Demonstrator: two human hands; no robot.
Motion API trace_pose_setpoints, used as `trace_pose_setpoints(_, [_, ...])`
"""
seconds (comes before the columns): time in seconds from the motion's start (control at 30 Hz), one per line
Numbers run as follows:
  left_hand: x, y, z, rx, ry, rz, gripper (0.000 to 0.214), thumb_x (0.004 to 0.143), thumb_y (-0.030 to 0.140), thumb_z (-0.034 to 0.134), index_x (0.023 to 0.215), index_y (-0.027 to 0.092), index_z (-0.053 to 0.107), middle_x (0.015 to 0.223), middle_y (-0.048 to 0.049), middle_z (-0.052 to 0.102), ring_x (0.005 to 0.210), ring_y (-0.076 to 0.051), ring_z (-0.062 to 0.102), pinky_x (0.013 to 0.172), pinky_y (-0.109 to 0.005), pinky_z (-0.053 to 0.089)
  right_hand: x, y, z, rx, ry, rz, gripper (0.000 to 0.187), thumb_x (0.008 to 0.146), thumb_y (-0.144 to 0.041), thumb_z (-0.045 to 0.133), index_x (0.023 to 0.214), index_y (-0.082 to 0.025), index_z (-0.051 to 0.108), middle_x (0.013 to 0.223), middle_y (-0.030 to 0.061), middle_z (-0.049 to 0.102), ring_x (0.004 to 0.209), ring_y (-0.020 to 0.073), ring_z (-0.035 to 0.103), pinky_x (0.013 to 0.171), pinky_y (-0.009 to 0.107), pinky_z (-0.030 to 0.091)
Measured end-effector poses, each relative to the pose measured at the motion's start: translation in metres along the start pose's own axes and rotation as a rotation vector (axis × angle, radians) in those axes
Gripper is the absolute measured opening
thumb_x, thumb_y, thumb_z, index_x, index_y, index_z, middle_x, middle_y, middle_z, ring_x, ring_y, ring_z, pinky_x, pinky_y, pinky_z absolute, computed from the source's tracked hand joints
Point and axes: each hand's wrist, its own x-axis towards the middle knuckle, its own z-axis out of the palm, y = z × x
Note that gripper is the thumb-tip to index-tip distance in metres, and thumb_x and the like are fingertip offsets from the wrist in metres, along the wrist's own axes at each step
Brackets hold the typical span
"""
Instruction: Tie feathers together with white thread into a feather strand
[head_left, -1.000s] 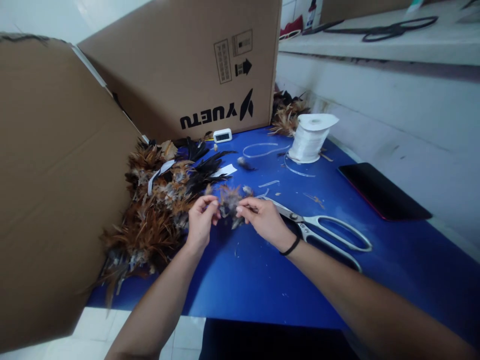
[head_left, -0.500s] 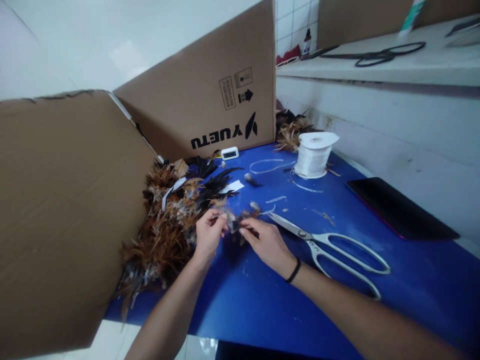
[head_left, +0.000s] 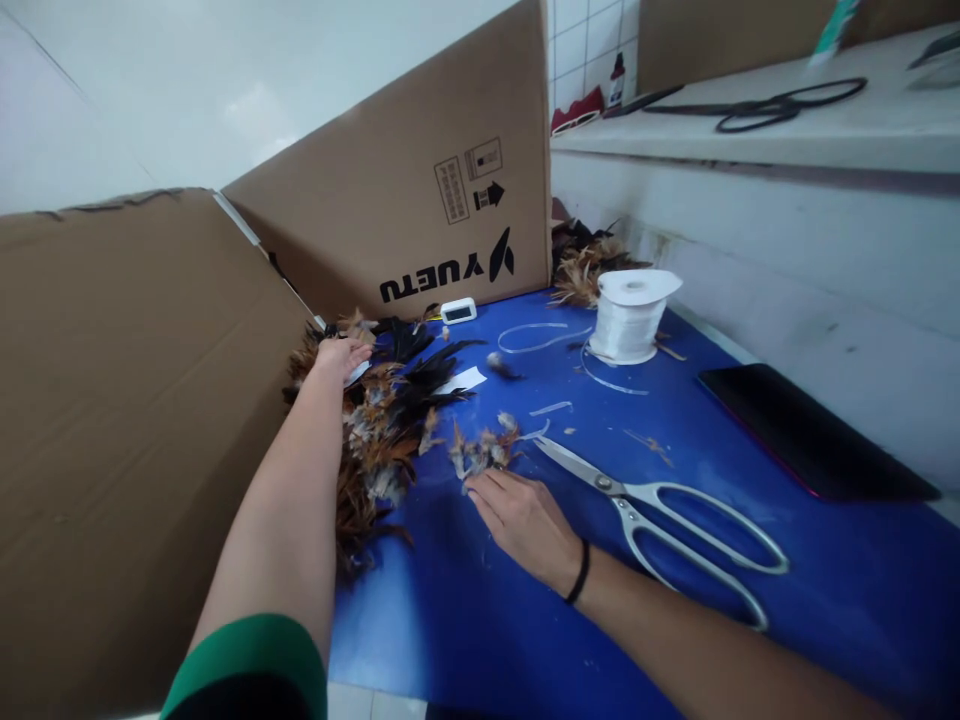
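A heap of brown, orange and black feathers (head_left: 390,400) lies at the left of the blue table (head_left: 510,600), against the cardboard. My left hand (head_left: 339,357) reaches far out over the back of this heap, palm down, touching the feathers; its fingers are mostly hidden. My right hand (head_left: 525,520) rests flat on the table, fingers stretched, fingertips beside a small tuft of feathers (head_left: 480,452). Large white-handled scissors (head_left: 660,510) lie just right of that hand.
Cardboard panels (head_left: 135,440) wall off the left and back. A white spool of ribbon (head_left: 628,315) with loose strips stands at the back, a small white timer (head_left: 458,311) near the box, a black tablet (head_left: 814,435) at right. A shelf above holds black scissors (head_left: 780,103).
Both hands held the small tuft together before. My left hand has let go and stretched out to the back of the feather heap; the tuft now lies on the table by my right fingertips.
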Motion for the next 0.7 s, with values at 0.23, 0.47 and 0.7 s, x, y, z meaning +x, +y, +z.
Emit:
trace_pose_setpoints(0.23, [-0.046, -0.010, -0.005, 0.109, -0.103, 0.090, 0.005, 0.076, 0.010, 0.058, 0.073, 0.012, 0.054, 0.060, -0.0030, 0.059, 0.044, -0.009, 0.054, 0.040, -0.017, 0.039, -0.010, -0.016, 0.000, -0.134, -0.093, -0.182, 0.018, 0.089, -0.012, 0.043, 0.080, -0.018, 0.056, 0.073, 0.0019, 0.059, 0.067, 0.0138, 0.054, 0.060, 0.028, 0.036])
trace_pose_setpoints(0.47, [-0.145, -0.061, -0.004, 0.568, -0.712, 0.228, 0.005, 0.063, 0.021, 0.070, 0.067, 0.020, 0.068, 0.049, 0.0000, 0.059, 0.034, -0.010, 0.047, 0.037, -0.021, 0.033, -0.021, -0.042, -0.001, -0.098, -0.260, -0.392, 0.012, 0.087, -0.012, 0.045, 0.083, -0.017, 0.055, 0.075, 0.0031, 0.060, 0.068, 0.0150, 0.053, 0.057, 0.030, 0.034])
trace_pose_setpoints(0.7, [-0.172, -0.118, 0.006, 1.047, -0.459, 0.470, 0.012, 0.070, 0.033, 0.063, 0.069, 0.020, 0.063, 0.060, -0.0025, 0.061, 0.056, -0.017, 0.055, 0.054, -0.027, 0.036, -0.020, -0.039, 0.001, -0.128, -0.229, -0.376, 0.012, 0.086, -0.011, 0.046, 0.081, -0.017, 0.055, 0.074, 0.0021, 0.060, 0.067, 0.0148, 0.054, 0.057, 0.030, 0.034])
